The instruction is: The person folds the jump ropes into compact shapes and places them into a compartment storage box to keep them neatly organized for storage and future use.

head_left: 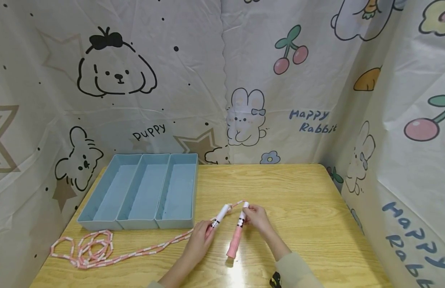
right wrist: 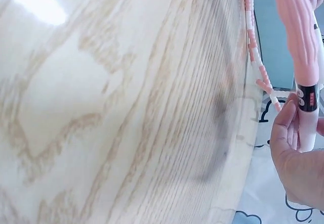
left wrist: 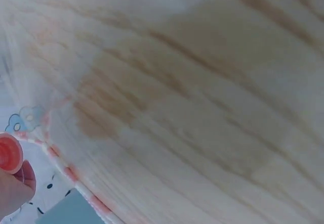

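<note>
In the head view, the left hand curls round the pink part of one skipping-rope handle at six o'clock. Just beside it, the right hand pinches the white end of the other handle, whose pink end points toward seven o'clock. The pink-and-white rope trails over the table to loose loops between eight and nine o'clock from the hands. With so little of the handle pinched, the pink end could swing down and twist free. The loops cross one another, so a quick pull might tighten them into a knot. The blue tray sits at ten o'clock from the hands, near enough that a dragged strand could catch its front corner.

In the left wrist view, a handle's flared pink end shows between eight and nine o'clock; too little of the hand shows to judge its grip there.

In the right wrist view, the handle's white end sits between fingers at four o'clock. The rope passes close by and could get trapped under them.
</note>
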Demonstrator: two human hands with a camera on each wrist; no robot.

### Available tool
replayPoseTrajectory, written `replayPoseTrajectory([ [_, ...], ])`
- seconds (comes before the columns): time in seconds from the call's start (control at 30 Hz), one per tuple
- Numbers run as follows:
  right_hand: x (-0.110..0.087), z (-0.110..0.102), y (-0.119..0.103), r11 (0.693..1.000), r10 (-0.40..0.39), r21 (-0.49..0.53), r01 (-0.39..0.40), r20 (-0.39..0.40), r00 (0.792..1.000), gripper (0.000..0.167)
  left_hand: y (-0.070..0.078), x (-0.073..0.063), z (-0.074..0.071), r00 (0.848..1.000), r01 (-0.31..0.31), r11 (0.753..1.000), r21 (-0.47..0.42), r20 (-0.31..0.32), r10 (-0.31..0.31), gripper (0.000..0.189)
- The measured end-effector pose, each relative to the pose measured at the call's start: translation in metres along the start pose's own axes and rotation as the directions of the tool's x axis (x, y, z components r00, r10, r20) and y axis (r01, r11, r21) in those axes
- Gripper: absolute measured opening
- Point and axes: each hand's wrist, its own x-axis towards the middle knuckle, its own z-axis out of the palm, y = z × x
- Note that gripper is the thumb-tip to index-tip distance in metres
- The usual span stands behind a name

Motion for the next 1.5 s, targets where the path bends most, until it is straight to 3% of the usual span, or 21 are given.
replayPoseTrajectory([
  [0.17, -0.004, 0.001, -0.005, 0.999, -0.007, 0.039, 0.005, 0.062, 0.998, 0.032, 0.005, 0.002, 0.002, 0.997, 0.071, 0.995, -0.076, 0.015, -0.070, 0.014],
  [0.3, -0.006, 0.003, -0.010, 0.994, -0.010, 0.111, -0.006, 0.143, 0.990, 0.033, 0.009, 0.006, 0.002, 0.986, 0.159, 0.969, -0.191, 0.072, -0.147, 0.013],
  [0.47, -0.006, 0.004, -0.013, 0.982, 0.006, 0.184, -0.047, 0.213, 0.977, 0.038, 0.013, 0.009, 0.001, 0.961, 0.263, 0.915, -0.307, 0.164, -0.221, 0.019],
  [0.73, -0.006, 0.005, -0.013, 0.973, 0.007, 0.220, -0.070, 0.273, 0.962, 0.044, 0.018, 0.013, 0.000, 0.901, 0.420, 0.796, -0.436, 0.306, -0.308, 0.026],
  [0.93, -0.006, 0.007, -0.013, 0.969, -0.003, 0.234, -0.075, 0.314, 0.949, 0.046, 0.031, 0.018, -0.010, 0.867, 0.481, 0.731, -0.484, 0.384, -0.316, 0.027],
  [1.1, -0.007, 0.007, -0.012, 0.969, -0.002, 0.236, -0.079, 0.324, 0.946, 0.048, 0.045, 0.024, -0.025, 0.839, 0.515, 0.689, -0.511, 0.465, -0.282, 0.032],
  [1.27, -0.006, 0.006, -0.012, 0.959, 0.006, 0.265, -0.101, 0.338, 0.941, 0.048, 0.033, 0.021, -0.017, 0.803, 0.566, 0.612, -0.553, 0.538, -0.256, 0.047],
  [1.37, -0.005, 0.007, -0.012, 0.940, -0.004, 0.318, -0.122, 0.371, 0.929, 0.047, 0.024, 0.019, -0.009, 0.795, 0.577, 0.581, -0.574, 0.558, -0.237, 0.050],
  [1.5, -0.003, 0.007, -0.013, 0.916, -0.014, 0.372, -0.150, 0.403, 0.915, 0.049, 0.021, 0.019, -0.005, 0.797, 0.568, 0.570, -0.594, 0.571, -0.197, 0.053],
])
